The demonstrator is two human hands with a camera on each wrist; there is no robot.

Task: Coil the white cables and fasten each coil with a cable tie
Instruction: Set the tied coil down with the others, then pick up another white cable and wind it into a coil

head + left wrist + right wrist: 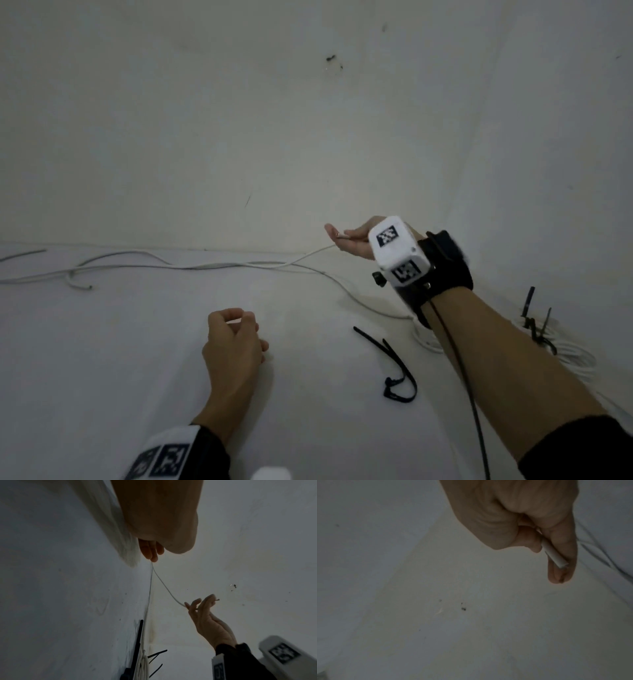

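The right hand (352,240) pinches the cable (205,265) end (stripped, apparently); left of the black ties (394,363), the left hand (233,342) rests loosely curled, holding nothing.

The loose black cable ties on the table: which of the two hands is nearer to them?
Left, narrowly. The left hand rests on the table beside the black ties, apart from them. The right hand is raised beyond them, gripping a white cable end.
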